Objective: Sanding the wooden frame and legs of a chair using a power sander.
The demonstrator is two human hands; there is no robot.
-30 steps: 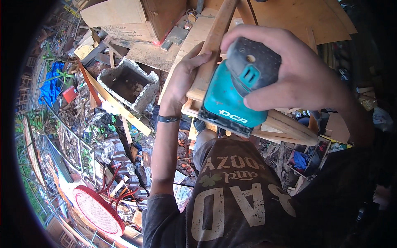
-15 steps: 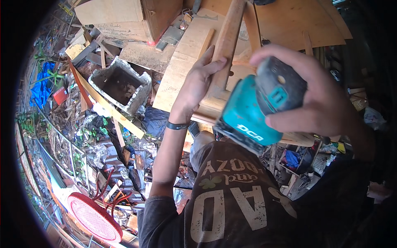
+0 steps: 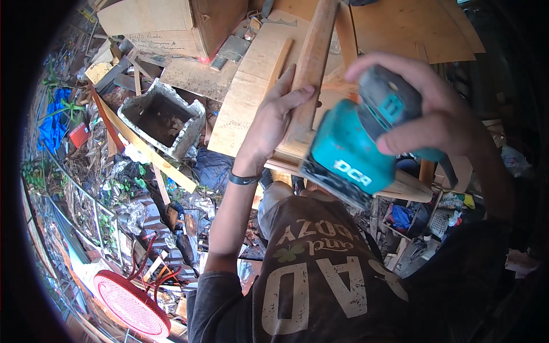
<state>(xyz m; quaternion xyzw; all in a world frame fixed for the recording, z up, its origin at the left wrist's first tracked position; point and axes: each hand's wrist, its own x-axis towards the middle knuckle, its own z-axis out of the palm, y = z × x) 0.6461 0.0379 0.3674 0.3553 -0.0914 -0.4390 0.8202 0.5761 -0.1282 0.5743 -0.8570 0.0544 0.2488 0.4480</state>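
Note:
A teal and black electric sander (image 3: 346,146) is in my right hand (image 3: 454,128), with the fingers and thumb wrapped round its dark top grip. Its flat base is tilted, close to a lower rail of a wooden frame (image 3: 318,48); whether the two touch I cannot tell. My left hand (image 3: 273,121) grips the frame's upright bar, thumb on the upper face and fingers along the left side. Part of the frame is hidden behind the sander and my right hand. Another wooden rail (image 3: 407,187) shows below and right of the sander.
Plywood sheets (image 3: 409,34) lie beyond the frame. At left stand a cardboard box (image 3: 151,20) and a rough-edged grey container (image 3: 191,128). Long wood strips (image 3: 151,151) lean beside it over scattered scrap. A round red woven seat (image 3: 130,302) is at lower left.
The sander and my right hand have shifted slightly right, and the sander's body has turned a little. My left hand keeps its grip on the bar. The whole view has drifted slightly.

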